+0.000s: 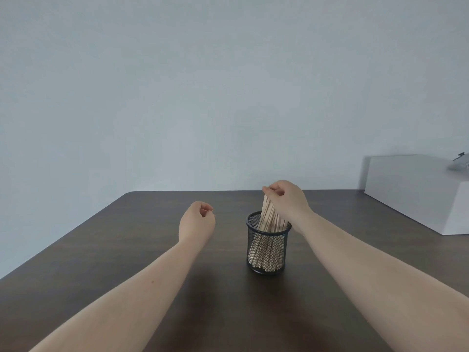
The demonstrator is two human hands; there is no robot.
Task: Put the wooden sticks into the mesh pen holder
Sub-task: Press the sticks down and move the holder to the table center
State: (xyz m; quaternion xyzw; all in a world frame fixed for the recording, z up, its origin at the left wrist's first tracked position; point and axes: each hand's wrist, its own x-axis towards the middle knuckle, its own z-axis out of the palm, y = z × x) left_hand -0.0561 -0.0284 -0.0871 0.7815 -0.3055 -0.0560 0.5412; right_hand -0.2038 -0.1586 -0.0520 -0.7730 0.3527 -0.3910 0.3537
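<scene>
A black mesh pen holder [267, 246] stands upright on the dark wooden table [127, 250], a little right of centre. Several pale wooden sticks [269, 217] stand inside it, leaning left, with their tops above the rim. My right hand [288, 199] is over the holder, its fingers curled on the tops of the sticks. My left hand [196, 222] hovers left of the holder in a loose fist, with nothing in it.
A white box [416, 191] sits at the table's back right, with a grey object [459, 163] on top at the frame's edge. A plain pale wall rises behind the table.
</scene>
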